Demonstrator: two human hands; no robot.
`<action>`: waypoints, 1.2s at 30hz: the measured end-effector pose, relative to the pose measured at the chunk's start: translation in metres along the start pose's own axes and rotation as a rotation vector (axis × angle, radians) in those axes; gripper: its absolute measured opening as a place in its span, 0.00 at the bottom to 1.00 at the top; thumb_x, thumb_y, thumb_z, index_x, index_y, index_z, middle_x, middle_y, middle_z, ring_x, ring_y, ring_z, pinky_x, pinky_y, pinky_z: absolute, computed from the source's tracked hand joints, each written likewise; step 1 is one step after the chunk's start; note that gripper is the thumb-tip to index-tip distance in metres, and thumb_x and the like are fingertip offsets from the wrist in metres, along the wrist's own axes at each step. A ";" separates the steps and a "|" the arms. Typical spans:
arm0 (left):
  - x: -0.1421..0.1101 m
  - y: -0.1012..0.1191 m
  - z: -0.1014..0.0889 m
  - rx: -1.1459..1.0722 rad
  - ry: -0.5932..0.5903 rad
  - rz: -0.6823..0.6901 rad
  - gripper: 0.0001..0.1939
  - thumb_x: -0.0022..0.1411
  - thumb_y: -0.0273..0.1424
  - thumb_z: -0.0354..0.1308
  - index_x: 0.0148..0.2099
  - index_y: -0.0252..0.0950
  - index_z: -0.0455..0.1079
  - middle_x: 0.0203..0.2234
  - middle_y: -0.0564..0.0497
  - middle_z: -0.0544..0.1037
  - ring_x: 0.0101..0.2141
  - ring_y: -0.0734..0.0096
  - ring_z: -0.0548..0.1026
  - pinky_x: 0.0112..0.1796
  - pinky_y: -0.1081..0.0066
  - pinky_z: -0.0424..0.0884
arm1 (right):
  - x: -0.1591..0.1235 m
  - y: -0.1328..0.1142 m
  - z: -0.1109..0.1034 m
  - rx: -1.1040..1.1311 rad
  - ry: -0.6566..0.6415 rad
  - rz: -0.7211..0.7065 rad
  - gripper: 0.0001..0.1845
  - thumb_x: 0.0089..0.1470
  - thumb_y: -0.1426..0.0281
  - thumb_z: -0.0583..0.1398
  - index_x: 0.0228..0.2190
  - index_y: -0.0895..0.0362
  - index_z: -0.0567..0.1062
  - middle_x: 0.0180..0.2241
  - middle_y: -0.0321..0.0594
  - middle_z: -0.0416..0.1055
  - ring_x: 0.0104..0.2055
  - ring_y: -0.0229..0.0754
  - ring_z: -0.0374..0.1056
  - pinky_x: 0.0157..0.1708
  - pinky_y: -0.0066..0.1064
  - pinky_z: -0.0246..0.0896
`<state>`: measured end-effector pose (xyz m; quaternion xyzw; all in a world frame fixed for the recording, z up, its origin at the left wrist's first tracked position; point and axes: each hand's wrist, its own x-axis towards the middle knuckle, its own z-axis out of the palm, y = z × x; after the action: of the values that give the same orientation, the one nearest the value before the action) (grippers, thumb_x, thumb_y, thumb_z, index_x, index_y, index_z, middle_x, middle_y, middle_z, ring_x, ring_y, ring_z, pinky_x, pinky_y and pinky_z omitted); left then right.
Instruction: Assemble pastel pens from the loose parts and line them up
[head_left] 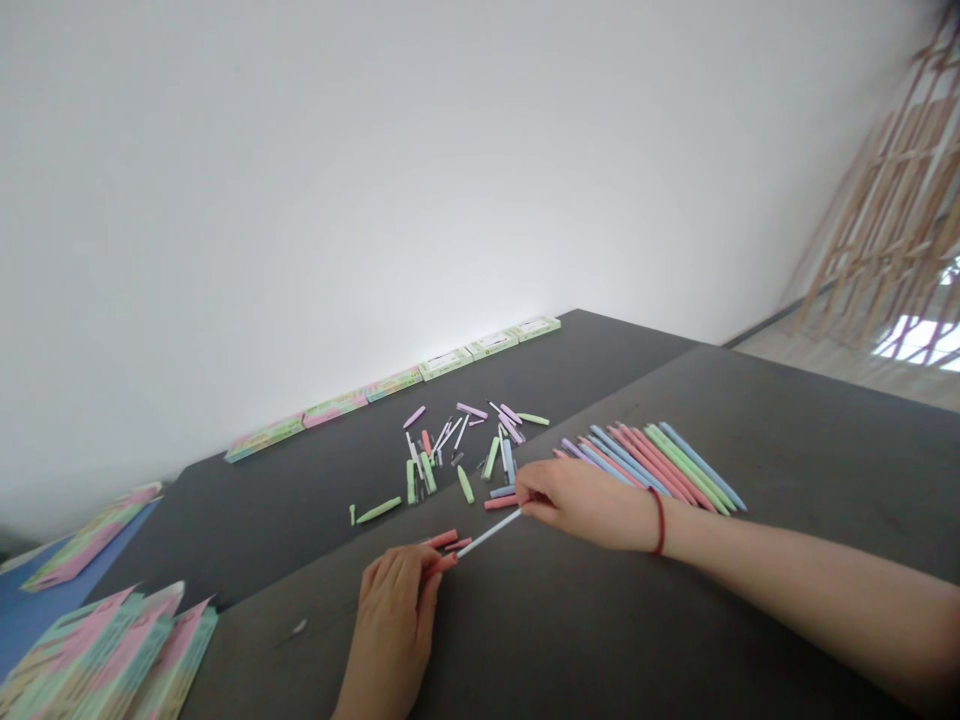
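Two hands work above the dark counter (660, 620): left hand (394, 625) closed around pink pen barrels (442, 540), right hand (577, 503) pinching a white refill (487, 533) running between them. Loose pen parts (457, 450) lie ahead; a row of colored pens (652, 465) lies just beyond the right hand.

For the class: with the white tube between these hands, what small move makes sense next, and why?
Probably the right hand should slide the white pen refill into the pink pen barrel gripped by the left hand, since the refill's end already meets the pink pieces and its other end is pinched by the right hand.
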<state>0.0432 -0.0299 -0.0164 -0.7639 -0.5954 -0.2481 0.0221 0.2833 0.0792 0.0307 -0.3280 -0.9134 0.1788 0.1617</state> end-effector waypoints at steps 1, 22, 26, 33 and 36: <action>0.000 0.000 0.000 0.002 0.000 -0.003 0.03 0.63 0.29 0.50 0.37 0.40 0.66 0.36 0.49 0.78 0.37 0.63 0.74 0.40 0.60 0.68 | 0.000 0.000 0.000 0.002 -0.003 0.005 0.06 0.53 0.72 0.54 0.26 0.58 0.68 0.27 0.37 0.70 0.28 0.37 0.63 0.27 0.27 0.48; -0.009 0.014 0.010 0.129 -0.081 0.105 0.08 0.64 0.25 0.44 0.41 0.38 0.64 0.31 0.48 0.75 0.31 0.65 0.73 0.33 0.65 0.68 | -0.006 -0.020 0.040 0.204 -0.037 0.002 0.05 0.52 0.72 0.56 0.28 0.59 0.71 0.25 0.35 0.68 0.26 0.34 0.59 0.25 0.25 0.47; -0.007 0.024 0.005 0.200 -0.342 0.069 0.11 0.63 0.23 0.45 0.43 0.41 0.65 0.31 0.52 0.75 0.33 0.66 0.74 0.33 0.69 0.67 | -0.007 -0.022 0.049 0.247 -0.076 0.030 0.04 0.50 0.73 0.56 0.28 0.59 0.72 0.25 0.34 0.69 0.26 0.34 0.59 0.26 0.24 0.48; 0.000 0.033 -0.003 0.221 -0.519 -0.087 0.13 0.66 0.27 0.40 0.37 0.41 0.65 0.32 0.53 0.75 0.34 0.68 0.74 0.33 0.70 0.66 | -0.006 -0.020 0.061 0.324 -0.067 0.022 0.05 0.51 0.71 0.57 0.29 0.59 0.73 0.26 0.34 0.70 0.26 0.33 0.60 0.26 0.23 0.50; 0.000 0.031 -0.002 0.206 -0.518 -0.108 0.14 0.67 0.28 0.39 0.37 0.41 0.65 0.32 0.53 0.75 0.34 0.68 0.75 0.33 0.70 0.66 | -0.003 -0.015 0.056 0.393 -0.095 0.016 0.08 0.52 0.67 0.58 0.31 0.59 0.73 0.26 0.35 0.70 0.26 0.34 0.62 0.26 0.24 0.52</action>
<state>0.0716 -0.0395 -0.0068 -0.7627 -0.6431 0.0165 -0.0665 0.2541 0.0547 -0.0129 -0.2883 -0.8650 0.3702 0.1778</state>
